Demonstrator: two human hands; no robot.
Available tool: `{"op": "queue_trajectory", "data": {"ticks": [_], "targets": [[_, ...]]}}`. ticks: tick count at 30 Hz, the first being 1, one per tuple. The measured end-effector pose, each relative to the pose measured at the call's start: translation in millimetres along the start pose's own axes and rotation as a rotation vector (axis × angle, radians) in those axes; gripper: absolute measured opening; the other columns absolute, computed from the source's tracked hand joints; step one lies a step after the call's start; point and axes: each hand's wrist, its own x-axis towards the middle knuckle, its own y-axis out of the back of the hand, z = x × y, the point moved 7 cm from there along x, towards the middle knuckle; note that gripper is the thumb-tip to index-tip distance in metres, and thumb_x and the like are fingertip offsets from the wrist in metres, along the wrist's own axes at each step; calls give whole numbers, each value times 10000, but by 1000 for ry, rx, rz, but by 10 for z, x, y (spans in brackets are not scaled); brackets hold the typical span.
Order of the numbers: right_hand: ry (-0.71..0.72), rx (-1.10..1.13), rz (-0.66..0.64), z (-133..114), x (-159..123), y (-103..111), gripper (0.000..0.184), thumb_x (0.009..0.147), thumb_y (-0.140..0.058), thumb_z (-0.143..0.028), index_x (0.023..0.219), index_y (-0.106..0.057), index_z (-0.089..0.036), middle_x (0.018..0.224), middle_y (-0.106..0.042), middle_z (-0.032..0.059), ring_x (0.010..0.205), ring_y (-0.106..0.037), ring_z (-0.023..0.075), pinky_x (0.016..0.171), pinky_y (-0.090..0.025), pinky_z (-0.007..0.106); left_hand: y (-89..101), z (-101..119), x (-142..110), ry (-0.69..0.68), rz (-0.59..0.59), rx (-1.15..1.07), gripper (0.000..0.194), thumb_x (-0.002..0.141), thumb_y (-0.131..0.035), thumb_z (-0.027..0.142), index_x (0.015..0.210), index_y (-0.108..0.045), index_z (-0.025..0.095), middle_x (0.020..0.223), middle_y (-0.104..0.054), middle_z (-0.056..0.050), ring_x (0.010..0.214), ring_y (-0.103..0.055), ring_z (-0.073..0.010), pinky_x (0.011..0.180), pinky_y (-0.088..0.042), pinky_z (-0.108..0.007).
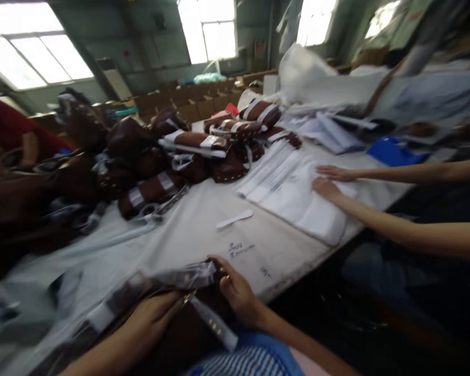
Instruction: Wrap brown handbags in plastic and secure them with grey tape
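Observation:
A dark brown handbag (176, 339) with gold-coloured metal fittings leans against me at the table's near edge. Clear plastic wraps its strap (215, 321) and the band along the top. My left hand (152, 318) grips the bag's upper edge near a metal fitting; its fingertips are partly hidden. At the bag's upper right corner, my right hand (238, 292) is closed with the thumb on the near side. The lower part of the bag is dark and blurred.
Brown studded bags (188, 141) are heaped across the table's far left. A white spatula-shaped tool (235, 219) lies mid-table. At right, a co-worker's hands (329, 183) press on stacked white sheets (285, 193). A blue item (395, 151) lies beyond. Another person's red sleeve (15, 125) shows at far left.

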Motion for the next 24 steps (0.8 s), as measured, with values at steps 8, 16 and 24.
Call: {"op": "queue_trajectory", "data": {"ticks": [8, 16, 24], "targets": [[-18, 177, -92, 33, 37, -18, 638, 952, -409, -685, 1446, -453, -285, 1444, -532, 81, 1346, -481, 288, 1160, -347, 470, 24, 216, 48, 31, -351, -10, 395, 979, -438, 449, 996, -730, 183, 961, -743, -27, 856, -662, -199, 778, -507, -254], [-40, 182, -23, 60, 50, 28, 614, 962, -418, -659, 1435, -470, -271, 1433, -547, 81, 1339, -492, 290, 1139, -380, 455, -65, -49, 220, 289, -294, 8, 519, 898, -490, 576, 932, -783, 149, 980, -767, -88, 928, -690, -300, 930, -491, -357], [-50, 24, 51, 74, 63, 114, 631, 969, -375, -665, 1415, -491, -234, 1405, -576, 85, 1290, -539, 279, 1103, -425, 402, -56, 64, 160, 322, -283, -121, 340, 801, -636, 523, 889, -793, 234, 922, -782, -9, 919, -698, -253, 874, -514, -297]]}}
